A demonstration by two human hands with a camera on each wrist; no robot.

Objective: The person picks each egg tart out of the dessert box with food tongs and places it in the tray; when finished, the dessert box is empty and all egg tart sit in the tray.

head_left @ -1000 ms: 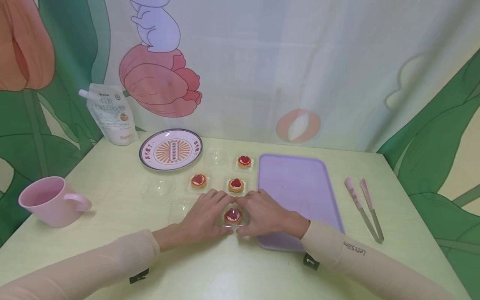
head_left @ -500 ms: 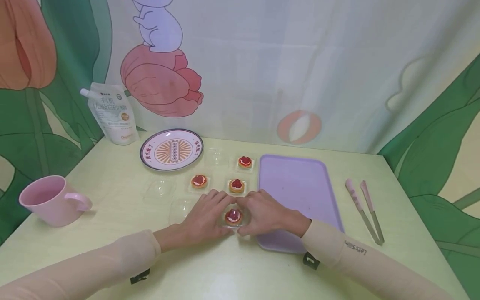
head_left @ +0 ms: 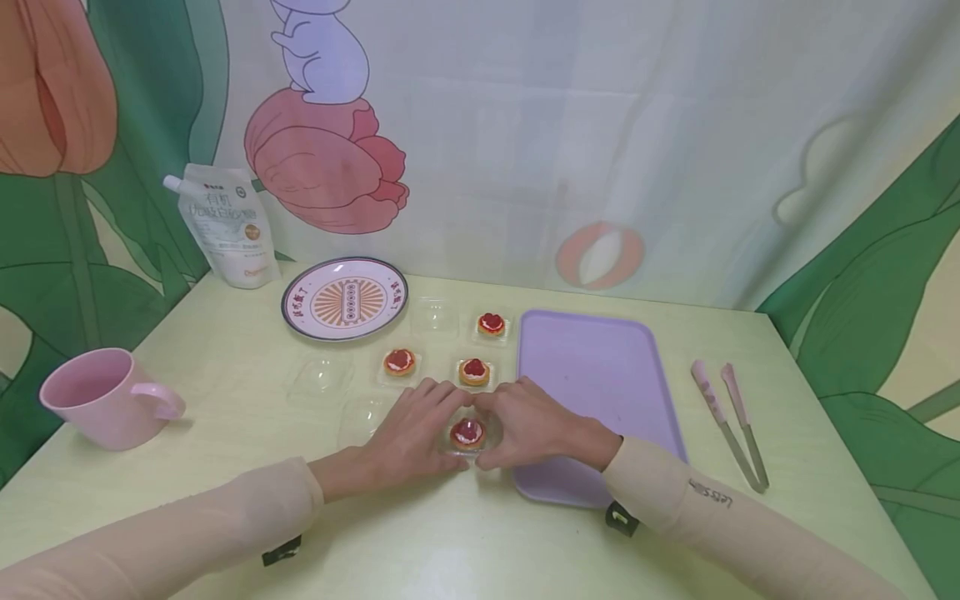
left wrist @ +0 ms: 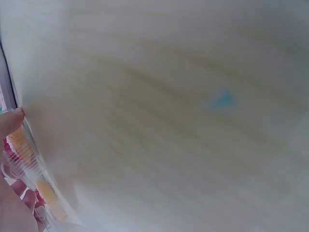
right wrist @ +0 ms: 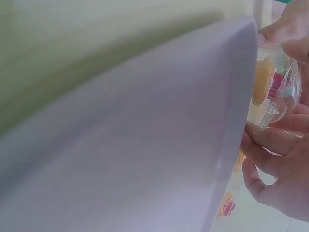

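Note:
In the head view, a small tart (head_left: 468, 434) with red topping and white cream sits in a clear plastic box (right wrist: 292, 92) at the table's front middle. A domed lid covers it in the right wrist view. My left hand (head_left: 405, 433) grips the box from the left, thumb at the near edge and fingers at the far side. My right hand (head_left: 534, 427) holds it from the right in the same way. Whether the lid is fully pressed down, I cannot tell. Behind the hands stand three more tarts on clear trays: one tart (head_left: 474, 372), another tart (head_left: 400, 362) and a farther tart (head_left: 491, 324).
A purple tray (head_left: 577, 358) lies right beside the right hand, under the forearm. Pink-handled tongs (head_left: 731, 425) lie farther right. At left are a pink mug (head_left: 105, 400), a patterned plate (head_left: 345, 298) and a white pouch (head_left: 228, 225). Several clear lids (head_left: 321, 377) lie between.
Both hands stay around the boxed tart with hardly any movement. The whole view shifts very slightly.

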